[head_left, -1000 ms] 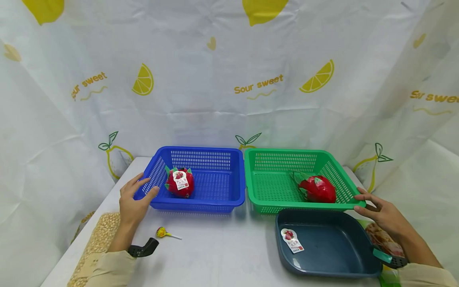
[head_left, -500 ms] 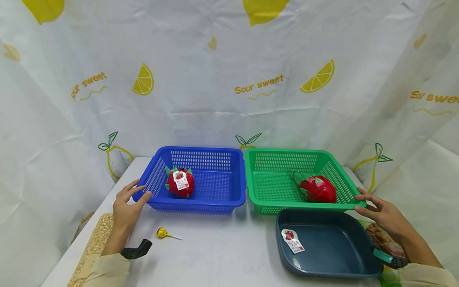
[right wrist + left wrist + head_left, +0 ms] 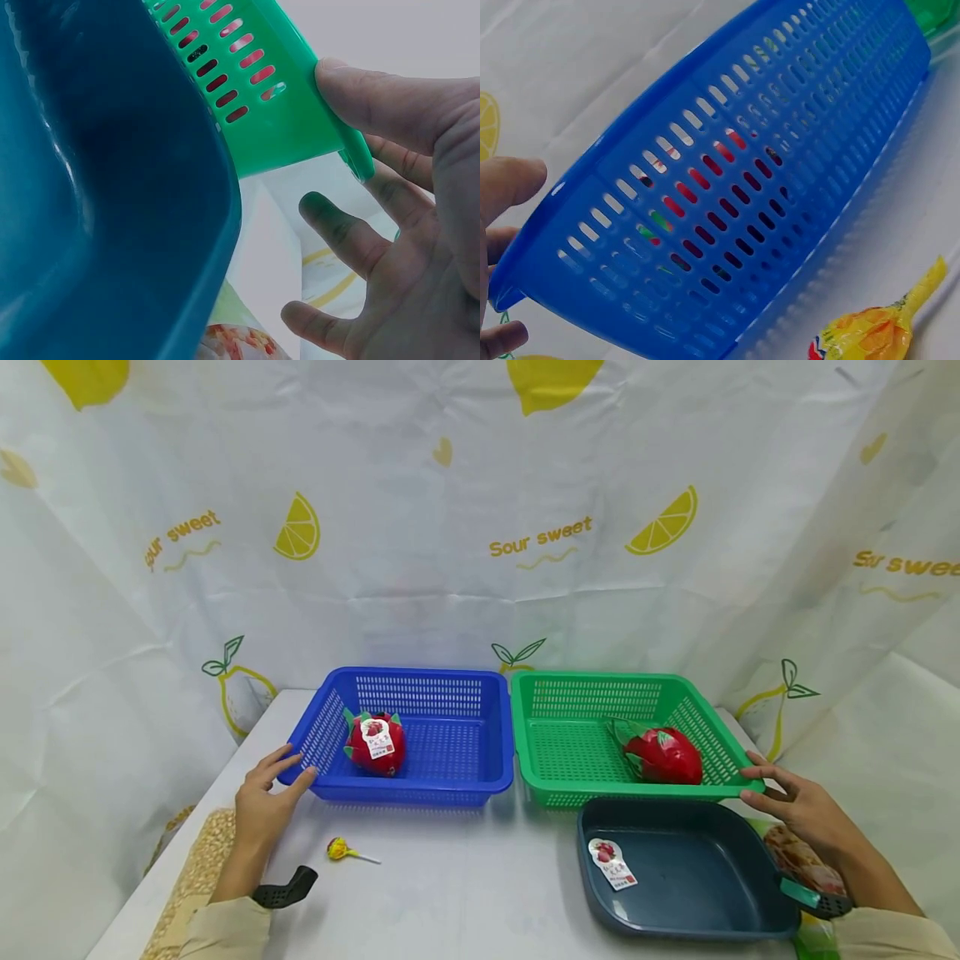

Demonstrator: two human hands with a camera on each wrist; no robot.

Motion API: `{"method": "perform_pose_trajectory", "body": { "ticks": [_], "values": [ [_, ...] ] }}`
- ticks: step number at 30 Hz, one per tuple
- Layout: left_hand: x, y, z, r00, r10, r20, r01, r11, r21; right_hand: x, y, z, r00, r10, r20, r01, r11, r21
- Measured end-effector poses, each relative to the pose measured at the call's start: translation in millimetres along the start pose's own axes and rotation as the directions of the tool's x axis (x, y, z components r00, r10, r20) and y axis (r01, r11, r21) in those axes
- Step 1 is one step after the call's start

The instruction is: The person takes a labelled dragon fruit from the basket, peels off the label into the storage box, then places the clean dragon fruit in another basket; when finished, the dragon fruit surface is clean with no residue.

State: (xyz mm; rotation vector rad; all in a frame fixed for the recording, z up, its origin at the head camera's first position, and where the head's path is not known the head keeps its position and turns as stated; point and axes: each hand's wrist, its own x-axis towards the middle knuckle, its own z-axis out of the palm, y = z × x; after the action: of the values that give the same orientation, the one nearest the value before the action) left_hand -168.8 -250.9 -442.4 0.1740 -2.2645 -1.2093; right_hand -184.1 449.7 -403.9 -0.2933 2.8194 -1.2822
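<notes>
My left hand (image 3: 262, 806) holds the front left corner of the blue basket (image 3: 450, 795), thumb in front and fingers along the side. A red dragon fruit (image 3: 378, 760) with a white label lies inside. On the right, my right hand (image 3: 813, 814) pinches the front right corner of the green basket (image 3: 577, 791). Its thumb (image 3: 352, 90) lies against the rim, while the lower fingers (image 3: 337, 232) spread below it. Another dragon fruit (image 3: 667, 758) rests in that basket, its far end in clear wrap.
A dark blue tub (image 3: 690, 868) with a label sticker (image 3: 612, 864) stands before the green basket. A yellow-wrapped lollipop (image 3: 341, 849) lies in front of the blue basket. Packs of grain (image 3: 202, 860) and of something reddish (image 3: 802, 860) lie beside the wrists.
My left hand has moved slightly left and down, onto the blue basket's front left corner. My right hand, both baskets and the tub look almost unmoved.
</notes>
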Motion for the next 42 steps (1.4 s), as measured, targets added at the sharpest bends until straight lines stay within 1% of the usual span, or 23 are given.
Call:
{"method": "perform_pose_trajectory", "body": {
  "ticks": [5,10,16,17,20,23,28,31,35,37,40,42],
  "values": [
    [0.3,-1.1,1.8,1.0,-0.001,0.007,0.0,1.0,0.022,1.3,0.3,-1.1,1.0,-0.012,0.001,0.012,1.0,-0.014],
    [-1.3,-2.2,4.0,1.0,-0.002,-0.005,0.002,1.0,0.025,-0.2,-0.6,-2.7,1.0,-0.003,0.002,0.003,0.998,-0.062],
    [-5.5,-3.4,5.0,1.0,0.009,-0.028,-0.009,1.0,0.002,-7.8,-11.6,-9.0,0.997,0.0,-0.076,-0.007,0.995,-0.097],
    [-5.7,-3.9,4.6,1.0,0.011,-0.027,-0.011,1.0,0.0,-8.7,-14.5,-10.3,0.996,-0.008,-0.083,0.001,0.996,-0.088],
    [-5.1,-6.3,1.8,1.0,0.019,-0.016,-0.019,1.0,-0.003,-9.5,-22.8,-15.2,0.994,-0.029,-0.103,0.018,0.994,-0.109],
    [-3.2,-8.1,-1.7,1.0,0.019,0.01,-0.019,1.0,0.005,-9.7,-28.4,-18.3,0.992,-0.059,-0.112,0.044,0.99,-0.131],
    [-1.3,-8.4,-2.2,0.999,0.017,0.037,-0.016,1.0,-0.004,-11.7,-39.0,-17.6,0.989,-0.073,-0.126,0.055,0.989,-0.139],
    [-1.0,-7.5,-0.1,0.999,0.018,0.031,-0.018,1.0,-0.018,-9.7,-48.9,-17.4,0.986,-0.091,-0.14,0.07,0.987,-0.148],
    [-1.7,-8.7,3.2,1.0,0.027,0.012,-0.026,0.999,-0.035,-6.8,-68.7,-17.7,0.981,-0.133,-0.138,0.111,0.981,-0.158],
    [-2.8,-10.2,4.6,1.0,0.031,0.002,-0.031,0.999,-0.042,-5.7,-82.7,-16.7,0.981,-0.149,-0.128,0.129,0.98,-0.151],
    [-4.7,-12.6,6.2,0.999,0.035,-0.023,-0.036,0.998,-0.06,-2.2,-106.7,-14.8,0.977,-0.181,-0.112,0.161,0.973,-0.168],
    [-5.6,-13.0,6.8,0.998,0.039,-0.04,-0.041,0.997,-0.067,1.6,-124.2,-13.1,0.972,-0.214,-0.101,0.195,0.966,-0.17]
  ]
}}
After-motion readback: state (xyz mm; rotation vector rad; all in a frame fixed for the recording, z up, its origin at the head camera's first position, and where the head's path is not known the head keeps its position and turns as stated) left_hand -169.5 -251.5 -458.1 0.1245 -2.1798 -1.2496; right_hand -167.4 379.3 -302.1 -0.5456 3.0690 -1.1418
